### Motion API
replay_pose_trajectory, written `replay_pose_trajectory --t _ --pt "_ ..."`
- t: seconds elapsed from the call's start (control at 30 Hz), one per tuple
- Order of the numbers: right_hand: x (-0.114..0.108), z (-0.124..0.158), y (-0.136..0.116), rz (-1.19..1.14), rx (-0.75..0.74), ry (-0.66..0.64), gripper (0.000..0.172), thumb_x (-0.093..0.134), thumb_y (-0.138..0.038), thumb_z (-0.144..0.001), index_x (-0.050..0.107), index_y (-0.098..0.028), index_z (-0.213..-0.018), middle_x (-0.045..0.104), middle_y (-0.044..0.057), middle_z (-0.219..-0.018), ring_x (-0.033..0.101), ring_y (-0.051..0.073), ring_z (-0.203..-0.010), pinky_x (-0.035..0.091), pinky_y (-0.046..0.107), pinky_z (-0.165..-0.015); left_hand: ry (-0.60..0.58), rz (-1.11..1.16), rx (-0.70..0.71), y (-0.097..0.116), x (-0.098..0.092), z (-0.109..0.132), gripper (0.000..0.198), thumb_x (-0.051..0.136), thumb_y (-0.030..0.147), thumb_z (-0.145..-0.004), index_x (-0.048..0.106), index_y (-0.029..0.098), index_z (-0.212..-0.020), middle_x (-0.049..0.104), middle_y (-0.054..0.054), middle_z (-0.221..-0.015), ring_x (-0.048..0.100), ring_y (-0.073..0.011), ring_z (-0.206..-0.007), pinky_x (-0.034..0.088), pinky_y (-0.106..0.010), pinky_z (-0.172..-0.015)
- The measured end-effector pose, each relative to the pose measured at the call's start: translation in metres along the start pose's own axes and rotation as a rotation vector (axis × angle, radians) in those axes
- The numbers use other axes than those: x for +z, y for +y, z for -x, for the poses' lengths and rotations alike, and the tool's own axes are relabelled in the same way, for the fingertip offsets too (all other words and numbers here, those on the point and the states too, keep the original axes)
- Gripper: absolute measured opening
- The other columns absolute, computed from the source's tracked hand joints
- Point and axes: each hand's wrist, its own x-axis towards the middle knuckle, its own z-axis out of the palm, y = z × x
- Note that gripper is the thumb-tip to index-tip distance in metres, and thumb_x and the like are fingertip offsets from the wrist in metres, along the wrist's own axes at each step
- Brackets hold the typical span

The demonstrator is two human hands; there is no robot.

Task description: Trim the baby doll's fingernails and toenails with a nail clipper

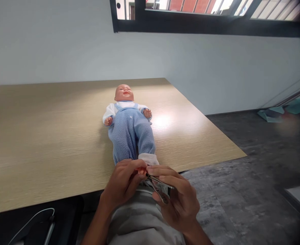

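Note:
A baby doll [125,131] in blue fleece overalls and a white top lies on its back, its head away from me and its feet at the near table edge. My left hand [124,182] is closed around the doll's bare foot [142,171], fingers pinching near the toes. In my right hand [180,195] is a metal nail clipper [158,190], its lever and body spread apart. The clipper's jaws meet the toes; fingers partly hide the exact contact. A white cuff [148,158] shows just above the foot.
The light wooden table [50,143] ends at a corner on the right, with grey floor [216,190] beyond. Below its left front edge a black surface [65,217] carries a white cable [34,219]. Teal objects [271,114] lie on the floor by the wall.

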Motion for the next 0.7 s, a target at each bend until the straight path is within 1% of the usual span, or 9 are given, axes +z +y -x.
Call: replay_pose_trajectory --t 0.1,0.2,0.33,0.5,0.6,0.7 --pt "0.0 -0.001 0.001 0.014 -0.035 0.001 0.029 0.067 -0.024 -0.097 0.06 -0.019 -0.125 0.074 0.013 -0.113 0.074 0.029 -0.106 0.065 0.049 -0.087 0.001 0.003 -0.009 0.0 0.001 0.0 0.021 0.043 0.034 -0.107 0.058 0.02 -0.106 0.073 0.0 -0.081 0.068 -0.0136 -0.068 0.049 -0.024 -0.07" --pt "0.0 -0.002 0.001 0.056 -0.06 0.002 0.032 0.07 -0.026 -0.095 0.06 -0.019 -0.125 0.074 0.013 -0.112 0.074 0.029 -0.106 0.065 0.048 -0.086 0.003 0.0 -0.013 -0.001 0.002 0.001 0.023 0.043 0.036 -0.107 0.059 0.02 -0.105 0.073 -0.001 -0.081 0.068 -0.0147 -0.068 0.05 -0.025 -0.069" --pt "0.0 -0.004 -0.003 0.147 -0.103 -0.04 0.028 0.065 -0.021 -0.098 0.061 -0.019 -0.125 0.075 0.012 -0.111 0.073 0.028 -0.107 0.066 0.047 -0.086 0.013 0.002 -0.003 -0.001 0.002 0.001 0.022 0.043 0.035 -0.107 0.058 0.02 -0.105 0.073 -0.002 -0.081 0.068 -0.0145 -0.067 0.049 -0.025 -0.068" --pt "-0.002 -0.009 -0.012 0.166 -0.054 -0.1 0.032 0.069 -0.022 -0.096 0.058 -0.02 -0.126 0.074 0.01 -0.112 0.072 0.025 -0.109 0.063 0.042 -0.094 0.008 -0.015 0.006 -0.001 0.001 0.0 0.021 0.042 0.035 -0.108 0.057 0.02 -0.107 0.073 -0.001 -0.082 0.067 -0.014 -0.067 0.049 -0.025 -0.069" --pt "-0.004 -0.012 -0.016 0.189 -0.058 -0.137 0.026 0.065 -0.019 -0.098 0.059 -0.018 -0.123 0.074 0.01 -0.112 0.071 0.023 -0.111 0.061 0.038 -0.098 0.002 -0.003 0.008 0.0 0.002 0.0 0.021 0.041 0.035 -0.108 0.057 0.02 -0.107 0.073 -0.001 -0.082 0.067 -0.0138 -0.066 0.049 -0.025 -0.069" --pt "-0.005 -0.014 -0.019 0.209 -0.031 -0.159 0.024 0.065 -0.019 -0.098 0.059 -0.018 -0.12 0.074 0.01 -0.112 0.072 0.022 -0.108 0.061 0.035 -0.096 0.006 -0.006 0.003 0.0 0.002 0.001 0.022 0.042 0.035 -0.108 0.057 0.02 -0.106 0.073 -0.001 -0.081 0.067 -0.0138 -0.066 0.049 -0.025 -0.068"
